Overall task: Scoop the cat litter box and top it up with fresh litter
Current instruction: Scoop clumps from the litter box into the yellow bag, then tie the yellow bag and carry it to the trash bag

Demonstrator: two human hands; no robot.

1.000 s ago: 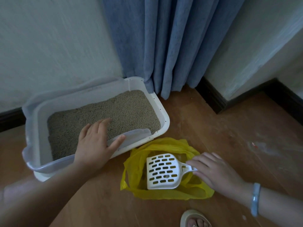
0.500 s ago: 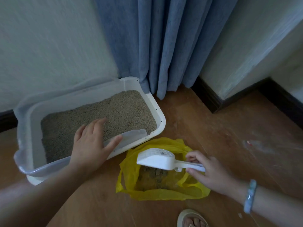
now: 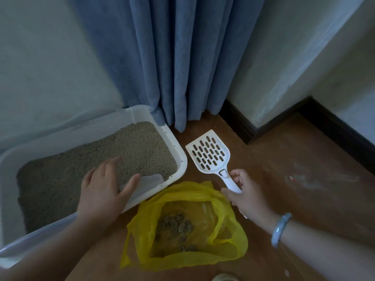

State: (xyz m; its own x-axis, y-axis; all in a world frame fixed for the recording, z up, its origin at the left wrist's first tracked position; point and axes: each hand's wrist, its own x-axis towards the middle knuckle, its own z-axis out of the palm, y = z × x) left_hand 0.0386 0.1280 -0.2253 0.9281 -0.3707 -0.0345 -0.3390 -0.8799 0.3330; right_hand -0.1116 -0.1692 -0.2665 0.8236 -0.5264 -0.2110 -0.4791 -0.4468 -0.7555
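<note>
Two hands are at work here, and both are ours. Our left hand lies flat with its fingers spread and straight over the near rim of the white litter box. The thumb presses on a translucent plastic lip at that edge, the fingertips reach out above the grey-beige litter, and the hand grasps nothing. Our right hand, with a pale blue bangle on its wrist, has its fingers curled round the handle of the white slotted scoop. The scoop's head points away from us, slots facing up, and it carries nothing. It sits just beside the box's right corner and low over the wooden floor; we cannot tell whether it touches the boards. The litter box stands on the floor against the pale wall, its far right corner touching the blue curtain, and litter covers its bottom. An open yellow plastic bag lies on the floor between our forearms, just in front of the box, with dark clumps heaped inside it. Dark baseboard runs along the wall to the right.
</note>
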